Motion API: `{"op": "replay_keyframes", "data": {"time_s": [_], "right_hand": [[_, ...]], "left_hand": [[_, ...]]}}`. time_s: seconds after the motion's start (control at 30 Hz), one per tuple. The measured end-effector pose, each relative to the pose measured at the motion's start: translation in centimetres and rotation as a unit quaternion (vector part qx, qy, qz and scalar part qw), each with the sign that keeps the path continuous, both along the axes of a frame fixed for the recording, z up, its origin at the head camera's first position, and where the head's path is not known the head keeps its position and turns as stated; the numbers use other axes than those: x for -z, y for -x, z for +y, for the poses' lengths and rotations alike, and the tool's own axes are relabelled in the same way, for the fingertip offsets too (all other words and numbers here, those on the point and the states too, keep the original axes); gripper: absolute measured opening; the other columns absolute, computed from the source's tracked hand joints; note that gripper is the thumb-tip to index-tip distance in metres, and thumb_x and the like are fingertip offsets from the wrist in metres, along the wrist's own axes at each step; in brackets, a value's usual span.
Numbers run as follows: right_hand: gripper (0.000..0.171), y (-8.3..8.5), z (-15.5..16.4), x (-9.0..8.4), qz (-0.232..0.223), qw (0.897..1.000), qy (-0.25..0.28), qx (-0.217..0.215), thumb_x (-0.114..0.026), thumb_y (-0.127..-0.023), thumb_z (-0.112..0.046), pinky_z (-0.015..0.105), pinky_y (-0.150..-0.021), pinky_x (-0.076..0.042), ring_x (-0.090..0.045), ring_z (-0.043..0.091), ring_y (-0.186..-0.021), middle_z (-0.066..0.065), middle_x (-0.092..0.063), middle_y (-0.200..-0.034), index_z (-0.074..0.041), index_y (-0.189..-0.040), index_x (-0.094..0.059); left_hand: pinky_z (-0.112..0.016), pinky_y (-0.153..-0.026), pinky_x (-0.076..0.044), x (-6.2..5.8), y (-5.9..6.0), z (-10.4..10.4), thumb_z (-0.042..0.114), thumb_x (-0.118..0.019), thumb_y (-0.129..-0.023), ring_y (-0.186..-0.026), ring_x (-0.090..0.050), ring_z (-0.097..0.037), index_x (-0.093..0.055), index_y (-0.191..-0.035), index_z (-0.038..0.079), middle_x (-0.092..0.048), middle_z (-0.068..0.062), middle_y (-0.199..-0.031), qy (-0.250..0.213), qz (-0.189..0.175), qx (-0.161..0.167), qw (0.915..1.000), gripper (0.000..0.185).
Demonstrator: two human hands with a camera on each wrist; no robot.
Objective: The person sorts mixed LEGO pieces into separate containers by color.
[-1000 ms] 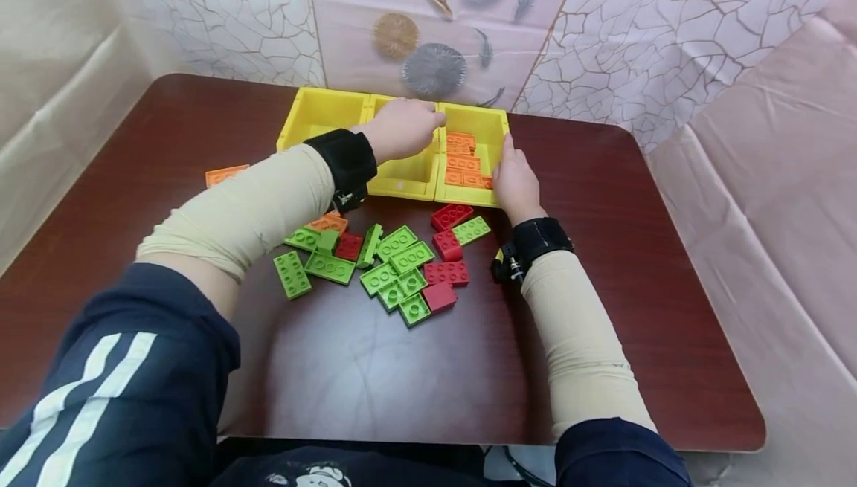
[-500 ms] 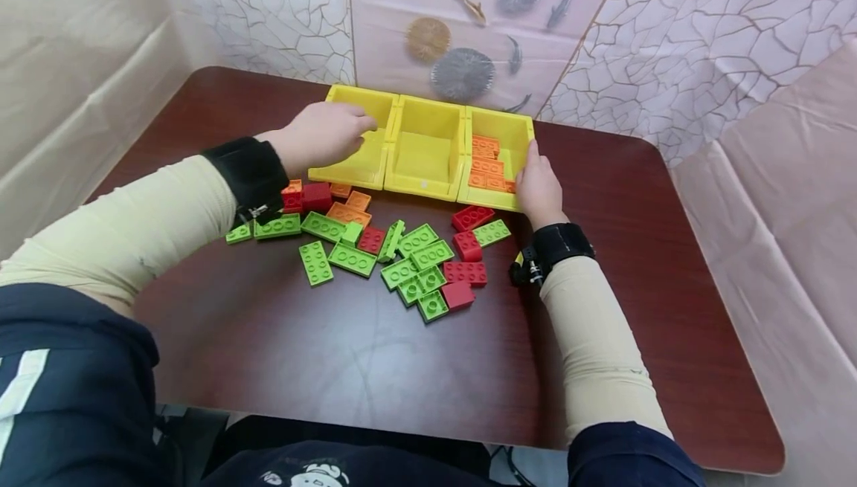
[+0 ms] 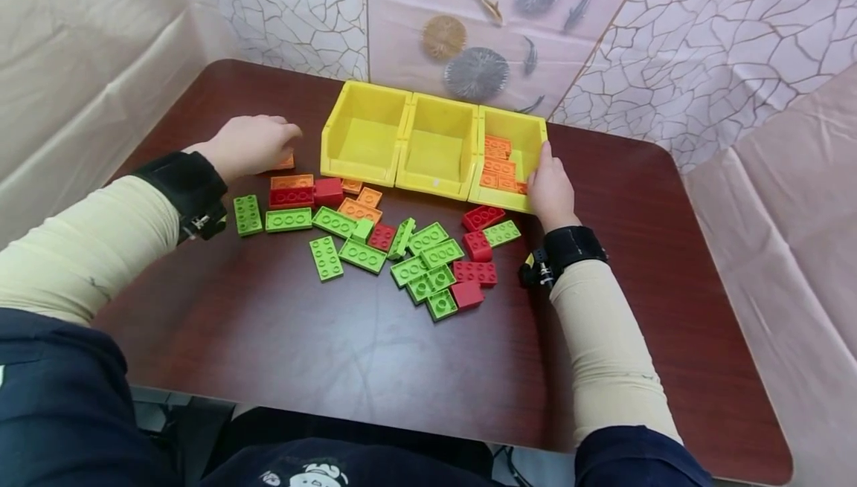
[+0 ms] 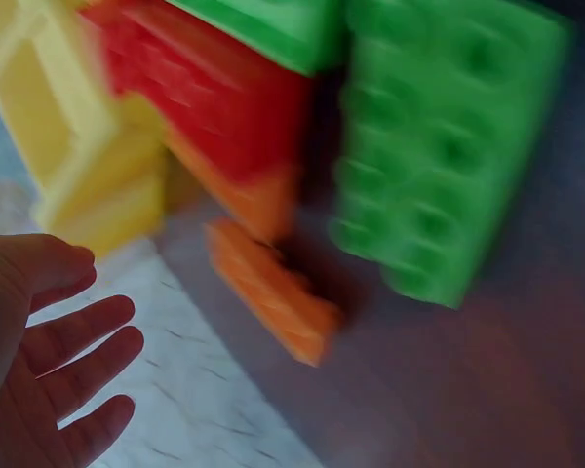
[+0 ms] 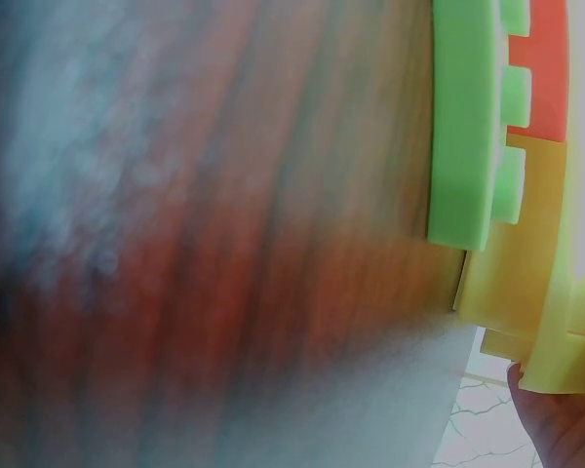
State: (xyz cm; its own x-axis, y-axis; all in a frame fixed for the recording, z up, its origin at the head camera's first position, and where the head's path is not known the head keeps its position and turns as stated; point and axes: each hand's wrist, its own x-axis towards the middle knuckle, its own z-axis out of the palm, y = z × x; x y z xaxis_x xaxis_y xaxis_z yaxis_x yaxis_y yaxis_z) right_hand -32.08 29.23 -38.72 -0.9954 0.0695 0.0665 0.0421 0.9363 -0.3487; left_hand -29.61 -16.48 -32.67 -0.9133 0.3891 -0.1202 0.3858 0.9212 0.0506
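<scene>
**A:** Start big. What's on the desk (image 3: 375, 368)?

**B:** A row of three yellow bins (image 3: 435, 146) at the far edge. The right bin (image 3: 529, 137) holds a stack of orange bricks (image 3: 498, 163); the other two look bare inside. In front of them lies a loose scatter of green bricks (image 3: 422, 256) with red bricks (image 3: 477, 245) mixed in, and a few more orange ones near the left bin.

**A:** And the hands?

**B:** The right hand (image 3: 552, 186) rests against the right bin's outer wall, thumb at the rim; it seems to brace the bin, though I can't tell how firmly it grips. The left hand (image 3: 248, 143) hovers left of the bins, over an orange brick (image 3: 286, 160) lying flat on the desk by the left bin's corner. In the wrist view its fingers (image 4: 78, 351) are spread and relaxed, holding nothing.

**A:** What could go wrong from here?

**B:** My guess: that orange brick lies flat and close to another orange brick and a red one, so a hurried pinch could slide it away or drag a neighbour along. The sleeve also passes near the green bricks; a low forearm might sweep some toward the desk's edge. And if the right hand leans too hard, the bins could shift.
</scene>
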Motion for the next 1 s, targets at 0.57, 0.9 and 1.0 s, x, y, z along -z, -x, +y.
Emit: {"op": "replay_keyframes", "data": {"time_s": [0.57,0.9,1.0], "right_hand": [[0.060,-0.2,0.3,0.0,-0.007,1.000,0.008,0.005,-0.034,-0.098,-0.012,0.049,-0.087,-0.041,-0.048,0.037,-0.103,0.025,-0.040,-0.130,-0.009,-0.150,-0.004],[0.060,-0.2,0.1,-0.2,-0.008,1.000,0.009,0.005,-0.035,-0.098,-0.012,0.049,-0.088,-0.041,-0.048,0.037,-0.106,0.025,-0.041,-0.131,-0.009,-0.150,-0.005],[0.060,-0.2,0.0,-0.3,-0.007,1.000,0.009,0.003,-0.035,-0.098,-0.012,0.049,-0.088,-0.041,-0.048,0.037,-0.106,0.025,-0.041,-0.131,-0.010,-0.150,-0.005]], "left_hand": [[-0.053,-0.079,-0.047,2.6,0.9,-2.7,0.023,-0.061,-0.087,-0.089,-0.053,-0.035,-0.054,-0.121,-0.002,-0.059,-0.023,-0.105,0.047,-0.074,0.000,0.9962,0.042],[-0.052,-0.080,-0.046,3.1,1.2,-2.6,0.016,-0.061,-0.087,-0.089,-0.054,-0.034,-0.055,-0.119,-0.001,-0.060,-0.021,-0.103,0.040,-0.069,-0.004,0.9968,0.037],[-0.053,-0.082,-0.045,2.9,1.2,-2.8,0.018,-0.061,-0.088,-0.091,-0.053,-0.035,-0.054,-0.122,0.000,-0.059,-0.022,-0.106,0.033,-0.070,-0.012,0.9969,0.040]]}}
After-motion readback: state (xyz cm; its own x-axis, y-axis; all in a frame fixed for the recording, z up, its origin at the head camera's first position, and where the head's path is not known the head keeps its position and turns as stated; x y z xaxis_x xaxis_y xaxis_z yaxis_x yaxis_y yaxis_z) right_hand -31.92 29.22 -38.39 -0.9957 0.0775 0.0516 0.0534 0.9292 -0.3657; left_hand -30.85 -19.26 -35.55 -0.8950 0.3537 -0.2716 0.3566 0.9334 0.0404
